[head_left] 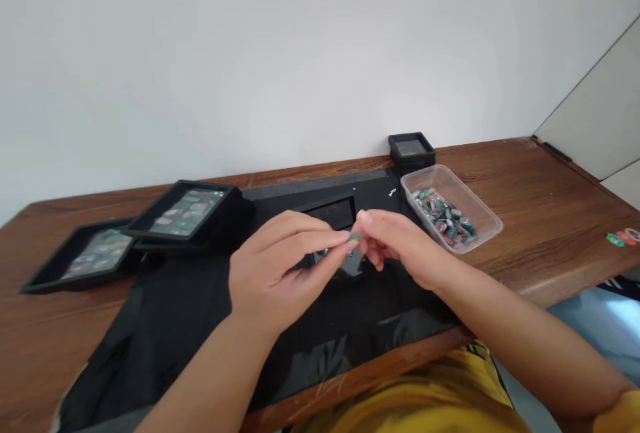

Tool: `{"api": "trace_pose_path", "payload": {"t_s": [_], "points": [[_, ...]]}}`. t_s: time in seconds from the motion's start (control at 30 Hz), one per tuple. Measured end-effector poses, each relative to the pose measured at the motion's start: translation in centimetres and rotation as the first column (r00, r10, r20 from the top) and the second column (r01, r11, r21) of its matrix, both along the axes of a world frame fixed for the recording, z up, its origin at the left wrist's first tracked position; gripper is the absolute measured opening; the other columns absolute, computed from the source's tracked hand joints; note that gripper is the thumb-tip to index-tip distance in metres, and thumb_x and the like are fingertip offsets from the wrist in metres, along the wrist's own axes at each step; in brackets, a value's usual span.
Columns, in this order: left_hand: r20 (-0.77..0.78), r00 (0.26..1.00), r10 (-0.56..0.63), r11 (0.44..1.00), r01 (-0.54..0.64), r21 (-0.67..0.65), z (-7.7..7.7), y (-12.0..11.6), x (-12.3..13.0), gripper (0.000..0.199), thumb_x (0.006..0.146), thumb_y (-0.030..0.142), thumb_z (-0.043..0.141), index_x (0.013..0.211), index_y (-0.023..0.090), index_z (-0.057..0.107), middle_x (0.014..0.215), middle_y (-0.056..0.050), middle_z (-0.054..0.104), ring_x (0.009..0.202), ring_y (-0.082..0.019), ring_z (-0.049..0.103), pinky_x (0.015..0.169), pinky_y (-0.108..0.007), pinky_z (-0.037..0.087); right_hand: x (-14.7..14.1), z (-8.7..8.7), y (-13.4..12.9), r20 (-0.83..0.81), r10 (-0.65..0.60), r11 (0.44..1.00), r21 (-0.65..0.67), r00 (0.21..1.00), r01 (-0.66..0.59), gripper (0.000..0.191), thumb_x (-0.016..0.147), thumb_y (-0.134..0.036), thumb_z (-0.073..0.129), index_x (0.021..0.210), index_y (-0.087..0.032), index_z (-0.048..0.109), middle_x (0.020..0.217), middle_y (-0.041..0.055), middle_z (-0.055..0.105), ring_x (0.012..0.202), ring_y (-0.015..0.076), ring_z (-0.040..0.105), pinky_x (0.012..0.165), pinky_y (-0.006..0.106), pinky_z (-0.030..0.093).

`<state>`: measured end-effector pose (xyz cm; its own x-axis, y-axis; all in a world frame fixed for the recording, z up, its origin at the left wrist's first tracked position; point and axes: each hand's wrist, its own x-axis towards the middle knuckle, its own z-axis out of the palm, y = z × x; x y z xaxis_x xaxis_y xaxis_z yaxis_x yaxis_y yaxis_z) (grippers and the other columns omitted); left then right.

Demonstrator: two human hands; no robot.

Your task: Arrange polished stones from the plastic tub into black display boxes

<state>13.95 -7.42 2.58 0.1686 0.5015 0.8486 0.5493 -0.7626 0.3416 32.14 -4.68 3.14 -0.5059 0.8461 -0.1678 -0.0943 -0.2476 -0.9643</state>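
Observation:
Over a black mat, my left hand (285,263) pinches a small green stone (355,237) between thumb and fingertips. My right hand (393,239) meets it from the right, its fingers curled and its thumb and index fingertip close to the stone; whether they hold something is too small to tell. Beneath both hands lies an open black frame box (330,213), partly hidden by them, with some small shiny pieces in its near part.
A clear plastic tub (487,216) of mixed stones stands to the right, with stacked small black frames (413,147) behind it. Black frames with stones (187,211) are at the left. Colored round items (623,238) lie at the right edge. The black mat (190,319) covers the middle.

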Motion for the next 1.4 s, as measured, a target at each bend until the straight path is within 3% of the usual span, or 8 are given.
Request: {"api": "trace_pose_path", "payload": {"t_s": [0.13,0.33,0.57,0.93,1.4], "points": [[-0.055,0.998,-0.004,1.000,0.004,0.003,-0.02,0.04,-0.04,0.019,0.090,0.010,0.076,0.087,0.029,0.072,0.077,0.003,0.074,0.064,-0.014,0.070,0.057,-0.031,0.059,-0.34,0.10,-0.38,-0.013,0.034,0.999,0.007,0.999,-0.034,0.057,0.071,-0.071,0.085,0.076,-0.020,0.060,0.065,-0.0064,0.051,0.058,0.0083,0.043,0.053,0.023,0.037],[-0.062,0.997,0.049,0.998,-0.046,0.050,0.08,0.09,-0.31,0.021,0.089,0.007,0.077,0.090,0.027,0.073,0.077,0.002,0.075,0.065,-0.014,0.070,0.057,-0.030,0.058,-0.18,0.23,-0.22,-0.103,0.005,1.000,0.023,0.995,-0.003,0.051,0.071,-0.061,0.089,0.084,-0.019,0.065,0.075,-0.0045,0.060,0.059,0.0071,0.046,0.055,0.023,0.038],[-0.050,0.999,0.012,0.999,-0.009,0.043,0.04,0.28,-0.37,0.025,0.086,0.005,0.078,0.095,0.028,0.073,0.078,0.002,0.075,0.065,-0.014,0.069,0.056,-0.030,0.059,0.05,0.12,-0.11,-0.106,0.029,1.000,-0.002,0.994,-0.029,0.047,0.071,-0.058,0.090,0.084,-0.018,0.069,0.074,-0.0039,0.062,0.059,0.0068,0.047,0.056,0.023,0.040],[-0.012,0.999,-0.041,0.999,0.041,-0.004,0.22,0.31,-0.35,0.024,0.086,0.010,0.080,0.095,0.033,0.078,0.077,0.004,0.076,0.064,-0.016,0.070,0.055,-0.032,0.060,-0.01,0.04,-0.01,-0.166,0.088,0.995,-0.041,0.982,-0.096,0.051,0.071,-0.063,0.089,0.083,-0.019,0.066,0.068,-0.0063,0.061,0.056,0.0059,0.046,0.055,0.022,0.039],[-0.020,0.998,-0.065,0.998,0.065,0.008,0.21,0.34,-0.41,0.021,0.087,0.008,0.080,0.091,0.029,0.075,0.074,0.004,0.076,0.063,-0.015,0.070,0.055,-0.030,0.060,0.09,0.15,0.19,-0.122,0.111,0.991,-0.060,0.986,-0.119,0.052,0.069,-0.063,0.091,0.080,-0.019,0.065,0.069,-0.0053,0.062,0.061,0.0077,0.051,0.057,0.021,0.043]]}}
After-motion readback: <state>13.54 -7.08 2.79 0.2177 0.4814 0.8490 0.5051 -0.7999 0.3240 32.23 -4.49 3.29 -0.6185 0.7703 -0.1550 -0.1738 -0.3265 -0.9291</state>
